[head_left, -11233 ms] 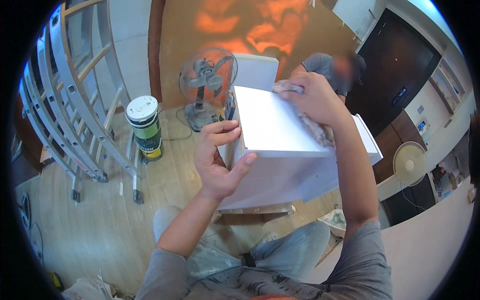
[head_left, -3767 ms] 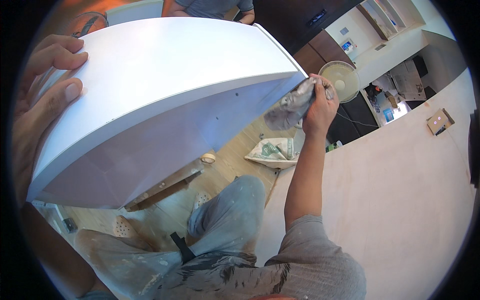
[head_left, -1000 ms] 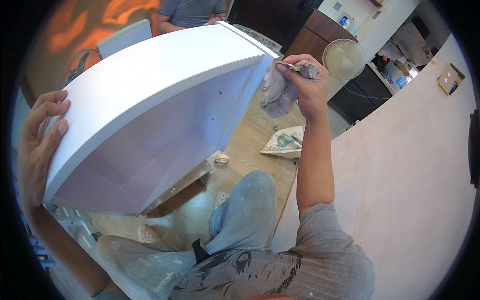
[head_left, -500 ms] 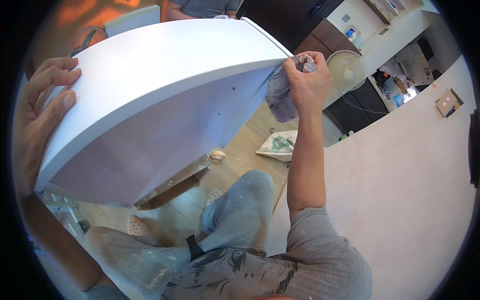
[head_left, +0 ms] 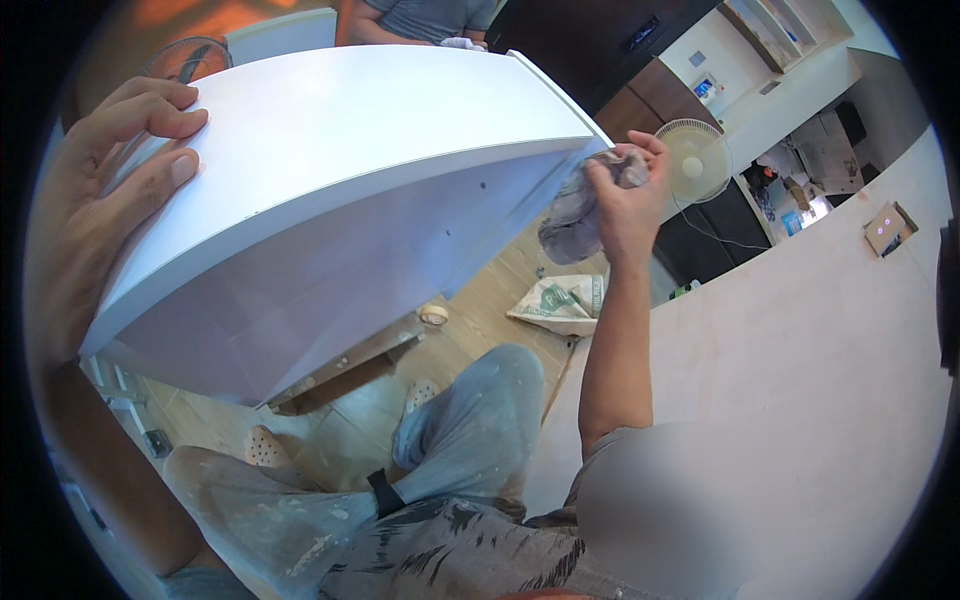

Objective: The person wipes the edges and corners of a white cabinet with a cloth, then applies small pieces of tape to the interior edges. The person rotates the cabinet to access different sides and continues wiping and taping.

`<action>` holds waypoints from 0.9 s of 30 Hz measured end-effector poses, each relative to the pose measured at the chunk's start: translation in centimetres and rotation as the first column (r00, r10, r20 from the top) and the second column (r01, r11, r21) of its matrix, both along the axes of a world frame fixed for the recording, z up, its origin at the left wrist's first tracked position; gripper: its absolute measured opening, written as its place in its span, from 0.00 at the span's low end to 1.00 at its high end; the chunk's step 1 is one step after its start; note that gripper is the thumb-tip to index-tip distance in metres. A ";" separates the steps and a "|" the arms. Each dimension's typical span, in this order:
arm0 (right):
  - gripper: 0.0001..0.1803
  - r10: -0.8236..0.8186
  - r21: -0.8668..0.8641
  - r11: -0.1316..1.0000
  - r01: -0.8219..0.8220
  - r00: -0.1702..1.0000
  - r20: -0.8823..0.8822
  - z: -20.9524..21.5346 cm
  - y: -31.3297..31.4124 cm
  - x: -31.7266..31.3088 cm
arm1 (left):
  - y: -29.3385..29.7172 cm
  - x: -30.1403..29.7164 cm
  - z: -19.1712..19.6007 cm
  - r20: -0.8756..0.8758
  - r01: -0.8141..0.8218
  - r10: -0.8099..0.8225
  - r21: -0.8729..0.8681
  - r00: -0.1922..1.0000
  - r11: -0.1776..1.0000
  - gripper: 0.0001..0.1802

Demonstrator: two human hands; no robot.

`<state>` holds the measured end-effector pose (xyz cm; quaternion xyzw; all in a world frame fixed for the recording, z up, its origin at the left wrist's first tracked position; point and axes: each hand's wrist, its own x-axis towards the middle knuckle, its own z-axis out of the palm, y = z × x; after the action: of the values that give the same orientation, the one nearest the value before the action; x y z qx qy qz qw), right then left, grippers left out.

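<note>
A white cabinet (head_left: 370, 110) with an open underside is propped up in front of me, its edges bent by the lens. My left hand (head_left: 125, 190) is closed round its left edge, fingertips on the white face. In my right hand (head_left: 630, 205) is a crumpled grey rag (head_left: 572, 222), pinched between thumb and fingers. The rag hangs beside the cabinet's right corner; whether it touches the edge I cannot tell.
Beyond the cabinet is another person (head_left: 420, 20). A fan (head_left: 693, 160) stands at the right, past a large pale panel (head_left: 790, 400). On the floor lie a printed bag (head_left: 560, 305), a tape roll (head_left: 433, 315) and a wooden piece (head_left: 350, 368).
My right hand with the rag has moved down from the cabinet's right corner, and its fingers have loosened a little. The cabinet and my left hand appear slightly farther right in view.
</note>
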<state>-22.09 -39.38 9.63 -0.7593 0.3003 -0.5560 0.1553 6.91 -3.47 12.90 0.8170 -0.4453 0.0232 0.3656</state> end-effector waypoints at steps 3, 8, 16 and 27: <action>0.27 0.024 -0.045 0.999 -0.024 1.000 -0.015 1.5 -0.6 0.3 | 0.0 0.0 0.1 -0.011 -0.010 0.010 -0.007 1.000 1.000 0.29; 0.20 -0.106 -0.093 0.991 0.096 0.989 -0.106 2.2 -0.3 1.1 | 0.1 1.5 -1.5 0.001 0.049 -0.049 -0.098 0.999 0.994 0.29; 0.20 -0.092 -0.025 0.996 0.090 0.994 -0.063 -0.2 -0.3 1.7 | 0.4 1.4 -1.4 -0.021 0.062 -0.063 -0.082 0.998 0.995 0.26; 0.21 -0.056 -0.083 0.995 0.057 0.998 0.021 2.1 -0.4 1.6 | 0.0 1.1 -1.3 0.035 0.113 -0.110 -0.114 0.993 0.987 0.21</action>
<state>-20.52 -39.79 11.75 -0.7510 0.2967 -0.5795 0.1105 8.02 -3.44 11.60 0.7677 -0.4934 0.0401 0.4069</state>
